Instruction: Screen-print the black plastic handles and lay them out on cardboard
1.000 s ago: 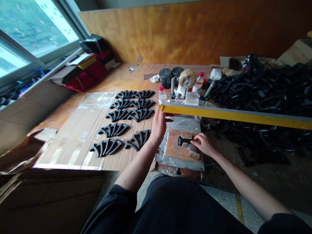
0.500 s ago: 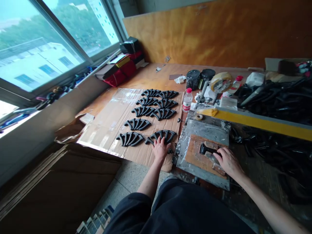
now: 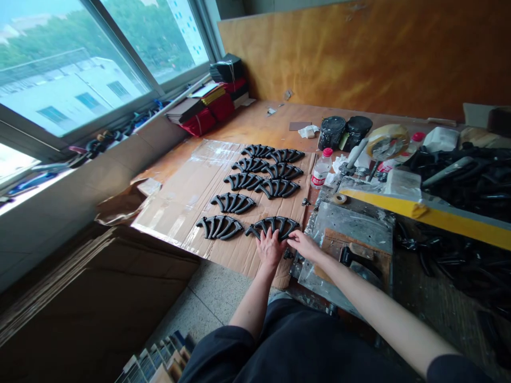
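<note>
A fan-shaped row of black curved handle-like pieces (image 3: pixel 279 226) lies on the flattened cardboard (image 3: pixel 179 207), at its near right corner. My left hand (image 3: pixel 270 249) rests on the row's lower edge, fingers spread across the pieces. At the row's right end my right hand (image 3: pixel 304 246) has its thumb and fingers closed on a black piece, close beside the left. Farther left lies a similar fan-shaped row (image 3: pixel 220 227), with several more behind. A black wide-headed tool (image 3: pixel 346 256) sits on a brown board (image 3: pixel 331 242) atop a metal plate (image 3: pixel 311 271), touched by neither hand.
A red-capped bottle (image 3: pixel 320 169), a small tape roll (image 3: pixel 339 199) and two dark tubs (image 3: pixel 332 133) stand beyond the plate. A yellow strip (image 3: pixel 447 218) borders piled black pieces (image 3: pixel 471 260) on the right. Stacked cardboard (image 3: pixel 99 287) stands at lower left.
My right hand has let go of the black tool and moved left to the row of black pieces. My left hand stays on that row. The view has shifted slightly.
</note>
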`<move>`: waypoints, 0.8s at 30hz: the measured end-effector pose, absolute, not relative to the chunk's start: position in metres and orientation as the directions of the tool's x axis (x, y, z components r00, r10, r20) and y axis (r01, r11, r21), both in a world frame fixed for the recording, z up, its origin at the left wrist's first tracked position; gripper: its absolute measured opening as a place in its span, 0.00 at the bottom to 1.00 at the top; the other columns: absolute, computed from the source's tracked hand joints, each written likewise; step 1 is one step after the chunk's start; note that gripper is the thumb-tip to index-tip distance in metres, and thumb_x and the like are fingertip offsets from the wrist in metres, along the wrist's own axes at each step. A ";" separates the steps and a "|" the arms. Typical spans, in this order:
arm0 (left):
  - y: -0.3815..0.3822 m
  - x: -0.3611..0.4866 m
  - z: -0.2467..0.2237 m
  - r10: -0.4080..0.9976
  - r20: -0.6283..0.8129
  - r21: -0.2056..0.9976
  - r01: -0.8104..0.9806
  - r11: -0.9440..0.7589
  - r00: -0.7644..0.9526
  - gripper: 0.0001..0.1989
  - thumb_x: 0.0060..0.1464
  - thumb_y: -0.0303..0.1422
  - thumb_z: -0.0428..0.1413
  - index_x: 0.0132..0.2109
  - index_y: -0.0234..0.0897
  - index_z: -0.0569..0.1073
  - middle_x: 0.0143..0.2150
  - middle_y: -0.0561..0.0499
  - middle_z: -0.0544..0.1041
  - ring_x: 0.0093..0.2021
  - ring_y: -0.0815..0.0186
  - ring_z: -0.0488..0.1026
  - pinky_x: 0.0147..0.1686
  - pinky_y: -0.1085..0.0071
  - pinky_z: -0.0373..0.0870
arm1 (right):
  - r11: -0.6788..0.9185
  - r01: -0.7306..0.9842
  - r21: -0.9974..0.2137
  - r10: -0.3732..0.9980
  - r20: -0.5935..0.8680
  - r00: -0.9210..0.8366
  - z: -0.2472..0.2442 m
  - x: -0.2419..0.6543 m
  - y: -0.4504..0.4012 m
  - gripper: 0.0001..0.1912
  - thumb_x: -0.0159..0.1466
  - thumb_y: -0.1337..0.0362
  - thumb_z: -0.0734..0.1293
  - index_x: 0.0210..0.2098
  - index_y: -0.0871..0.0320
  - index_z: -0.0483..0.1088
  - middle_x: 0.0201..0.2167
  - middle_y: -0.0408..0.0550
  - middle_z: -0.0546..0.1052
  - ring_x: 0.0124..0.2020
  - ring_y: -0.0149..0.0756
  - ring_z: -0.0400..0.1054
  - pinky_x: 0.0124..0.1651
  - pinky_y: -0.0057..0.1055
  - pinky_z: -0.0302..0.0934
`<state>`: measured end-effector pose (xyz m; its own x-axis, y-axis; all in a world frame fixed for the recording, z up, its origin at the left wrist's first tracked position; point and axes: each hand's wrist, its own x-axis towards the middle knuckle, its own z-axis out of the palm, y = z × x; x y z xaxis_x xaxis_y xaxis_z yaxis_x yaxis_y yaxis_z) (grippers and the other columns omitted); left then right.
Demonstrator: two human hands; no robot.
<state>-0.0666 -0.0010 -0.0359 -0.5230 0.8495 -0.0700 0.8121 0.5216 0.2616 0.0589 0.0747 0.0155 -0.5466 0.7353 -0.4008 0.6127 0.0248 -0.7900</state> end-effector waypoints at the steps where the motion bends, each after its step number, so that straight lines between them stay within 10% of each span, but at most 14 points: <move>1: -0.001 -0.068 -0.034 0.855 -0.072 0.259 0.818 0.513 -0.513 0.26 0.56 0.48 0.53 0.59 0.45 0.71 0.65 0.46 0.66 0.65 0.45 0.58 0.61 0.45 0.56 | -0.015 0.644 -0.765 0.728 -0.450 -0.517 0.009 0.046 0.078 0.11 0.61 0.62 0.66 0.43 0.56 0.71 0.42 0.48 0.78 0.44 0.39 0.72 0.48 0.34 0.64; 8: 0.033 -0.101 -0.022 0.895 -0.080 0.275 0.853 0.444 -0.440 0.23 0.55 0.41 0.55 0.57 0.47 0.72 0.63 0.48 0.69 0.62 0.48 0.61 0.59 0.50 0.60 | -0.088 0.617 -0.782 0.766 -0.450 -0.460 -0.003 0.016 0.103 0.22 0.59 0.59 0.68 0.51 0.62 0.70 0.53 0.57 0.74 0.53 0.43 0.69 0.55 0.37 0.61; 16: 0.086 -0.134 -0.037 0.908 -0.090 0.281 0.865 0.416 -0.408 0.25 0.56 0.44 0.55 0.60 0.46 0.70 0.65 0.47 0.66 0.65 0.47 0.58 0.61 0.47 0.57 | -0.046 0.538 -0.841 0.773 -0.371 -0.514 0.009 0.005 0.130 0.19 0.60 0.62 0.68 0.51 0.57 0.71 0.42 0.49 0.79 0.43 0.37 0.73 0.50 0.35 0.64; 24: 0.030 -0.120 -0.034 0.913 0.124 0.443 0.845 0.300 -0.389 0.27 0.60 0.44 0.51 0.61 0.34 0.66 0.68 0.39 0.61 0.70 0.53 0.52 0.66 0.54 0.51 | 0.439 0.656 -0.614 0.882 0.154 -0.445 0.051 0.177 0.087 0.09 0.66 0.62 0.62 0.42 0.55 0.72 0.43 0.53 0.76 0.49 0.43 0.67 0.53 0.41 0.60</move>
<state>-0.1201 0.0302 -0.0337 -0.3890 0.9128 0.1241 0.8448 0.2997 0.4433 0.1767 0.0870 0.0509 -0.4453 0.8820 0.1542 0.6565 0.4388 -0.6136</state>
